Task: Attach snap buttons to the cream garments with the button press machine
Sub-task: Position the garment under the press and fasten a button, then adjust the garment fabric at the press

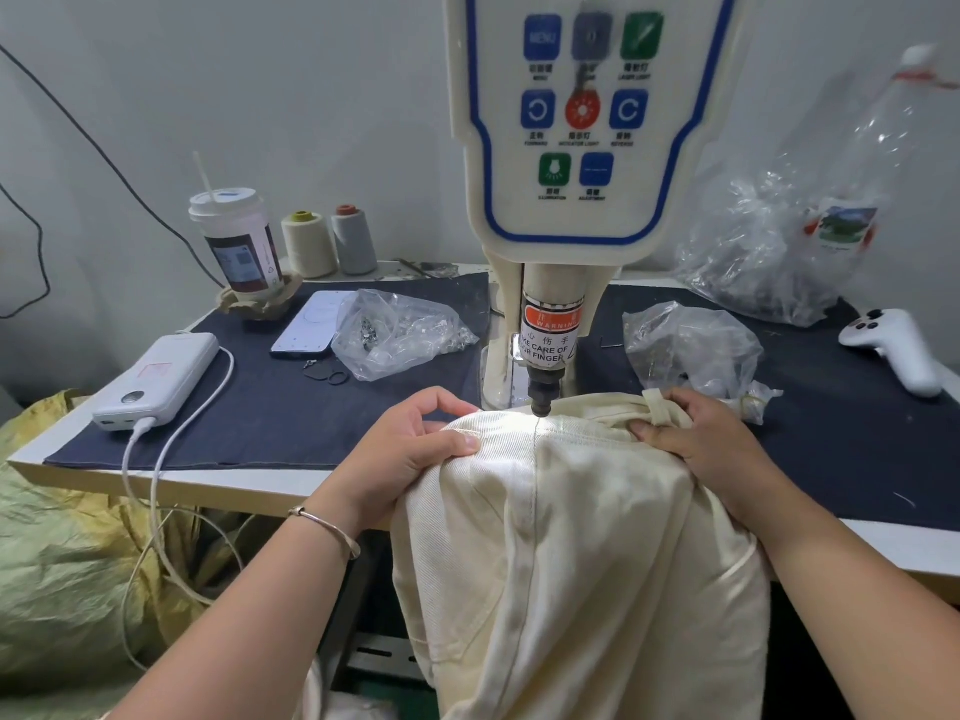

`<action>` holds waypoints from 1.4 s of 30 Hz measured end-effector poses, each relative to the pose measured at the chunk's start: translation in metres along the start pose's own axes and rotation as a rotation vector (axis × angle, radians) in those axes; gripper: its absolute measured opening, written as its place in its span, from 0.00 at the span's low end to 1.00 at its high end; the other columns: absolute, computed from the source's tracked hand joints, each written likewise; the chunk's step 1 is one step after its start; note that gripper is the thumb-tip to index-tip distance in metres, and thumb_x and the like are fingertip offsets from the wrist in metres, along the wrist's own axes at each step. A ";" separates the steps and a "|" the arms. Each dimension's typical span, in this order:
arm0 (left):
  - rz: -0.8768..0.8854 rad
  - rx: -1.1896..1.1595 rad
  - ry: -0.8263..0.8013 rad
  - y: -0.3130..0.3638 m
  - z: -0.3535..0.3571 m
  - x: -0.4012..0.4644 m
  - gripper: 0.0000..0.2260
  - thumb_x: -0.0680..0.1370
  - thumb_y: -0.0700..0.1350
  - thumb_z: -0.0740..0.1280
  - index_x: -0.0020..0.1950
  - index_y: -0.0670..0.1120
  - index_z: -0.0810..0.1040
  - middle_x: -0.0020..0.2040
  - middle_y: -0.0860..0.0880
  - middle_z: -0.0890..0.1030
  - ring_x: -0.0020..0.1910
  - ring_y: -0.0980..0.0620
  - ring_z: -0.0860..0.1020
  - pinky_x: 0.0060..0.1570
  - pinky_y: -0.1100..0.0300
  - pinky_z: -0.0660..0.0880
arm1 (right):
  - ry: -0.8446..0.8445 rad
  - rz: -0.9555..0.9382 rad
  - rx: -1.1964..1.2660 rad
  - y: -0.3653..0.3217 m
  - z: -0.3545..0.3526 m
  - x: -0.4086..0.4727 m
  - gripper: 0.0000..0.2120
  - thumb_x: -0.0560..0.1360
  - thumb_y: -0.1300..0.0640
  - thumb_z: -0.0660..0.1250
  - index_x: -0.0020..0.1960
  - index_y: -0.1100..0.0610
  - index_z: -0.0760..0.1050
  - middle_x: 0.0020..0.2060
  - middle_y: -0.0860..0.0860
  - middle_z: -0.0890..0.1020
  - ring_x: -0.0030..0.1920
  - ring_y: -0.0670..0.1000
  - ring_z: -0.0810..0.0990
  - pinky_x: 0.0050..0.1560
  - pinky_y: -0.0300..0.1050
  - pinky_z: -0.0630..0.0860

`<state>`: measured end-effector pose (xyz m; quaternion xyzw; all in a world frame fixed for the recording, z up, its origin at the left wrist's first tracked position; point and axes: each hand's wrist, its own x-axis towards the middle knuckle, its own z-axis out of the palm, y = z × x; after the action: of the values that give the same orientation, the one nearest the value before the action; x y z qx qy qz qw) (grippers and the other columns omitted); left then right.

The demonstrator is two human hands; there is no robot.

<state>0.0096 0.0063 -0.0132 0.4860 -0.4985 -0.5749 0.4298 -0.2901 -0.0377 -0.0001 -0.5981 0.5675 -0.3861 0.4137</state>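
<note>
A cream garment (576,537) hangs over the table's front edge, its waistband lying under the black punch tip (541,400) of the button press machine (582,148). My left hand (415,449) grips the fabric to the left of the punch, thumb on top. My right hand (711,439) pinches the waistband by a belt loop (658,407) to the right of the punch. A lamp lights the fabric at the seam below the punch.
Two clear bags of snap parts (400,332) (691,345) lie either side of the machine on the dark cloth. A power bank (156,381), phone (311,324), drink cup (239,241), thread cones (332,241) and a white controller (898,345) also lie there.
</note>
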 end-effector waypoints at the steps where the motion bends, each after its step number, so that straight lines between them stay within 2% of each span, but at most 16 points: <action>1: 0.000 -0.003 -0.002 0.000 0.000 0.000 0.15 0.66 0.48 0.78 0.52 0.51 0.82 0.51 0.33 0.84 0.44 0.43 0.82 0.48 0.51 0.78 | 0.001 -0.002 0.001 0.000 0.000 0.000 0.06 0.72 0.58 0.74 0.48 0.53 0.80 0.42 0.51 0.85 0.35 0.40 0.79 0.33 0.28 0.72; 3: -0.002 0.000 -0.002 0.000 0.000 0.001 0.16 0.66 0.48 0.78 0.52 0.50 0.81 0.52 0.31 0.83 0.44 0.42 0.81 0.48 0.50 0.78 | 0.000 -0.004 0.005 0.000 0.000 0.000 0.06 0.71 0.59 0.74 0.47 0.53 0.80 0.42 0.52 0.84 0.36 0.41 0.80 0.36 0.31 0.73; 6: -0.005 -0.009 0.000 0.000 -0.001 0.001 0.16 0.66 0.48 0.78 0.52 0.50 0.81 0.52 0.30 0.82 0.44 0.42 0.81 0.47 0.50 0.77 | -0.008 0.015 0.017 0.001 0.000 0.000 0.06 0.71 0.58 0.75 0.47 0.53 0.80 0.43 0.53 0.85 0.42 0.49 0.82 0.42 0.41 0.75; 9: -0.014 -0.019 -0.002 0.000 0.000 0.002 0.17 0.66 0.47 0.78 0.52 0.49 0.81 0.52 0.28 0.81 0.43 0.41 0.80 0.46 0.51 0.77 | -0.002 0.018 0.009 0.002 0.000 0.002 0.06 0.71 0.58 0.75 0.46 0.53 0.80 0.42 0.51 0.84 0.37 0.42 0.81 0.38 0.35 0.74; 11: -0.015 -0.016 0.002 0.000 -0.001 0.002 0.16 0.66 0.47 0.78 0.52 0.49 0.81 0.52 0.27 0.80 0.43 0.41 0.80 0.45 0.52 0.77 | -0.001 0.013 0.001 0.003 0.000 0.003 0.06 0.70 0.58 0.75 0.46 0.53 0.80 0.42 0.51 0.84 0.35 0.41 0.80 0.37 0.35 0.73; 15: -0.008 -0.006 0.006 0.001 0.000 0.001 0.16 0.65 0.48 0.77 0.51 0.49 0.81 0.51 0.28 0.81 0.41 0.43 0.80 0.42 0.54 0.78 | -0.008 0.013 0.001 0.004 0.001 0.004 0.06 0.70 0.57 0.75 0.46 0.53 0.81 0.40 0.50 0.84 0.39 0.46 0.81 0.39 0.39 0.73; 18: -0.003 -0.014 0.019 0.002 0.002 0.000 0.16 0.65 0.47 0.77 0.50 0.50 0.81 0.50 0.28 0.81 0.41 0.43 0.79 0.41 0.56 0.77 | -0.006 0.008 -0.001 0.002 0.000 0.003 0.06 0.70 0.57 0.75 0.45 0.51 0.80 0.39 0.47 0.84 0.37 0.43 0.81 0.36 0.36 0.71; 20: 0.001 -0.018 0.022 0.002 0.004 -0.001 0.15 0.65 0.47 0.77 0.50 0.50 0.81 0.51 0.28 0.81 0.42 0.43 0.79 0.42 0.54 0.76 | 0.000 0.008 0.000 0.002 0.001 0.001 0.06 0.70 0.57 0.75 0.46 0.53 0.80 0.40 0.49 0.84 0.37 0.44 0.80 0.35 0.35 0.71; 24: 0.008 -0.030 0.027 0.000 0.004 -0.002 0.16 0.65 0.47 0.77 0.51 0.49 0.81 0.51 0.30 0.82 0.43 0.42 0.80 0.44 0.53 0.77 | 0.007 0.001 -0.013 0.000 0.002 0.001 0.09 0.70 0.59 0.76 0.48 0.58 0.80 0.44 0.57 0.84 0.40 0.49 0.79 0.40 0.39 0.72; 31: 0.007 -0.011 0.044 0.006 0.007 -0.006 0.16 0.64 0.47 0.78 0.51 0.50 0.82 0.53 0.33 0.83 0.44 0.41 0.82 0.47 0.51 0.78 | -0.035 0.045 0.054 -0.007 -0.002 -0.002 0.11 0.70 0.60 0.76 0.50 0.58 0.80 0.44 0.56 0.85 0.43 0.51 0.82 0.42 0.42 0.75; 34: 0.006 -0.032 0.049 0.010 0.006 -0.012 0.17 0.64 0.47 0.77 0.51 0.50 0.82 0.49 0.37 0.85 0.41 0.44 0.83 0.39 0.54 0.79 | -0.194 0.212 0.362 -0.023 -0.015 -0.007 0.15 0.64 0.62 0.76 0.50 0.60 0.82 0.42 0.56 0.86 0.40 0.52 0.85 0.36 0.40 0.79; 36: 0.009 -0.034 0.072 0.012 0.002 -0.018 0.17 0.64 0.48 0.77 0.52 0.51 0.82 0.47 0.40 0.85 0.40 0.45 0.82 0.37 0.54 0.79 | -0.353 0.364 0.525 -0.034 -0.021 -0.014 0.14 0.62 0.60 0.75 0.47 0.62 0.85 0.43 0.59 0.86 0.40 0.56 0.86 0.36 0.45 0.81; 39: 0.014 -0.018 0.069 0.010 -0.007 -0.029 0.20 0.62 0.49 0.75 0.54 0.51 0.83 0.48 0.43 0.84 0.42 0.46 0.81 0.42 0.54 0.77 | -0.498 0.508 0.575 -0.044 -0.021 -0.025 0.15 0.61 0.59 0.76 0.46 0.64 0.85 0.45 0.60 0.85 0.43 0.58 0.85 0.41 0.51 0.83; 42: 0.003 -0.007 0.017 0.013 -0.014 -0.042 0.22 0.59 0.47 0.73 0.53 0.49 0.85 0.49 0.43 0.84 0.44 0.47 0.82 0.42 0.56 0.79 | -0.584 0.569 0.592 -0.051 -0.014 -0.042 0.16 0.62 0.60 0.74 0.47 0.66 0.84 0.47 0.62 0.85 0.44 0.59 0.85 0.44 0.53 0.83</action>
<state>0.0299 0.0437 0.0043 0.4886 -0.4937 -0.5719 0.4364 -0.2875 0.0039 0.0529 -0.3600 0.4347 -0.2191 0.7959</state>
